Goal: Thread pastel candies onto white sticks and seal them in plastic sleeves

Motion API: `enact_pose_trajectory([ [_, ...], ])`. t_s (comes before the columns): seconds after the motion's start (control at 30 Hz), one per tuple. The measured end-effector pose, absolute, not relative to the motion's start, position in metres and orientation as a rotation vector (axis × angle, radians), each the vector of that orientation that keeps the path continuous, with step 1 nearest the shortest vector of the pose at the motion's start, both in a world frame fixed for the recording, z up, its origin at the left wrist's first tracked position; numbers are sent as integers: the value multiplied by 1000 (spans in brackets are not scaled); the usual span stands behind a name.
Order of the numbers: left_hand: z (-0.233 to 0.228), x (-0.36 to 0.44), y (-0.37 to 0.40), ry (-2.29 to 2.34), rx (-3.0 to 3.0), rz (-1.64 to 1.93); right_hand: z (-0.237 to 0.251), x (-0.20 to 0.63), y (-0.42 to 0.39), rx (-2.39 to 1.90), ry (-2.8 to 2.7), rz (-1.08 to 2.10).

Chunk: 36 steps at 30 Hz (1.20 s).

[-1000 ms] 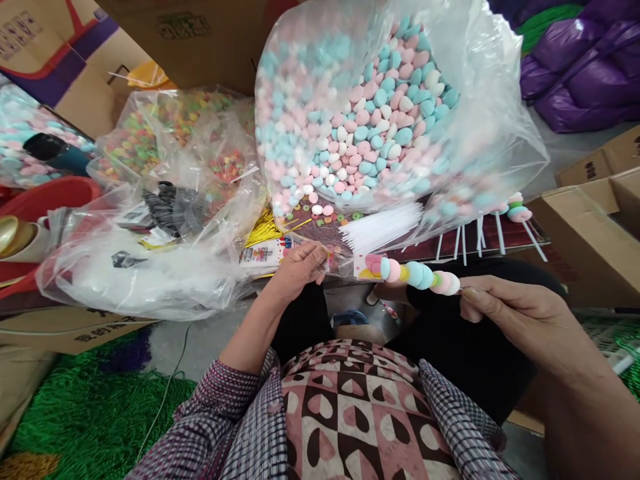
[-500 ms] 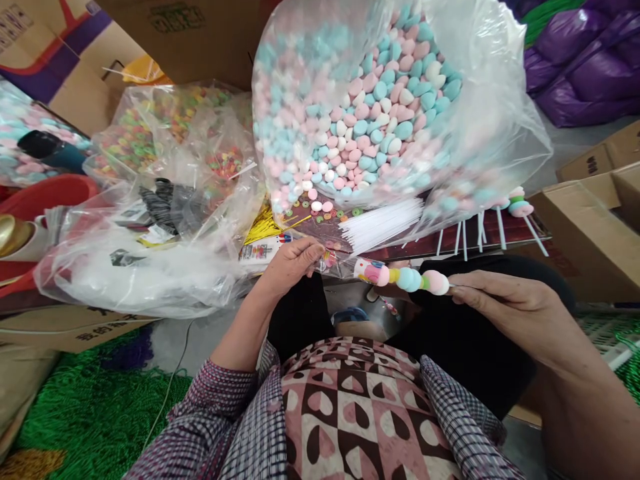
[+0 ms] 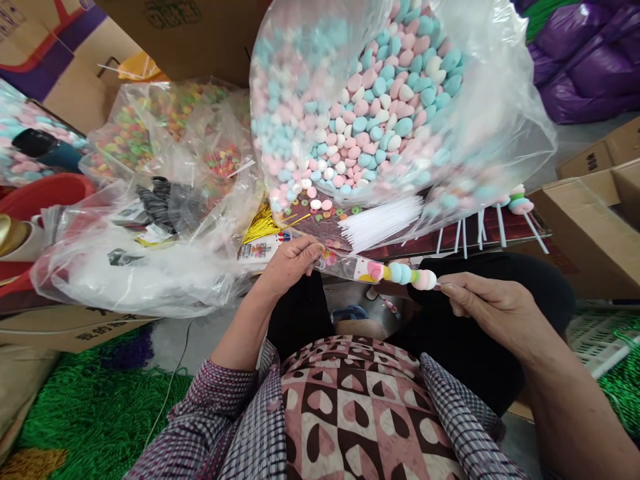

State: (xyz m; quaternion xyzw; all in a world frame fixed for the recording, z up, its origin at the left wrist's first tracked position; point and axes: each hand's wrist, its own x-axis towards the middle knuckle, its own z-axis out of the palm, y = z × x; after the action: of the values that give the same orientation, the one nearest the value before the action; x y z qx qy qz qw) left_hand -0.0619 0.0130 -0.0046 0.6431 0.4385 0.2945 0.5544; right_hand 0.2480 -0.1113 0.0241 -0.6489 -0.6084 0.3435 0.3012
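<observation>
My left hand (image 3: 295, 261) pinches the end of a clear printed plastic sleeve (image 3: 345, 265) above my lap. From the right, my right hand (image 3: 483, 303) grips the thin stick of a marshmallow skewer (image 3: 401, 273). Pink, blue and white marshmallows sit on that skewer with yellow and green pieces between them. The skewer's left end lies inside the sleeve, while its blue and pink-white pieces are outside. Beyond my hands, a bundle of white sticks (image 3: 383, 223) rests on the table next to small gummy rings (image 3: 330, 215).
A large clear bag of marshmallows (image 3: 370, 127) covers the table's back. Finished skewers (image 3: 520, 203) lie at its right edge. Gold twist ties (image 3: 263, 223) and a bag of coloured gummies (image 3: 150, 127) are to the left. A cardboard box (image 3: 595, 220) stands at right.
My right hand has moved left, pushing the marshmallow skewer further into the plastic sleeve. My left hand stays in place, holding the sleeve's end.
</observation>
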Motion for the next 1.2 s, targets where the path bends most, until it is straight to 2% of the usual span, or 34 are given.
enact_pose_trajectory([
  [0.23, -4, -59, 12, 1016, 1564, 655, 17, 243, -113, -1648, -1708, 1078],
  [0.7, -2, -47, 7, 973, 1456, 656, 12, 216, -116, -1650, -1483, 1067],
  [0.83, 1, -41, 8, 998, 1305, 765, 10, 209, -113, -1642, -1409, 1058],
  [0.97, 12, -33, 7, 807, 1061, 908, 9, 204, -110, -1577, -1279, 1113],
  [1.2, 33, -20, 6, 723, 840, 950, 7, 195, -106, -1551, -1088, 1141],
])
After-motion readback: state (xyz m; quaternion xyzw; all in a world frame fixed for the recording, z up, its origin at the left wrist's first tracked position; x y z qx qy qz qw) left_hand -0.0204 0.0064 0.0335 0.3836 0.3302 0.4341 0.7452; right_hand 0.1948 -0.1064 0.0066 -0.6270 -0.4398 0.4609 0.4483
